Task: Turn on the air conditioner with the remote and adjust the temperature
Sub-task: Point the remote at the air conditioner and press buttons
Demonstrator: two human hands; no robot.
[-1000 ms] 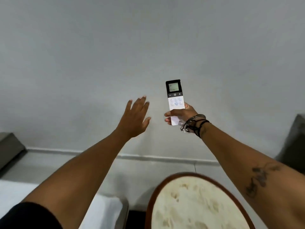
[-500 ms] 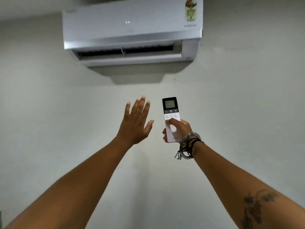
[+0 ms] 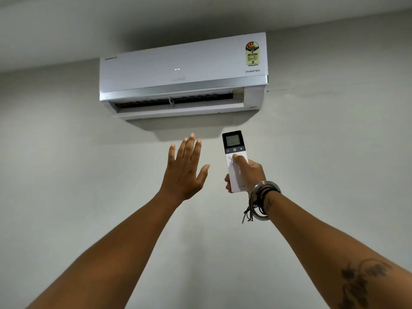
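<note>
Right hand [image 3: 246,175] gripping remote [image 3: 235,161], thumb below power key; left hand [image 3: 184,172] spread, empty; air conditioner [image 3: 182,74] louvre open, seemingly on; temperature adjustment pending.

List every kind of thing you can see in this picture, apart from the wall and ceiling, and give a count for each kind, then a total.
Air conditioner: 1
Remote: 1
Hands: 2, the left hand open and empty, the right hand gripping the remote
Energy label sticker on the air conditioner: 1
Total: 5
</note>
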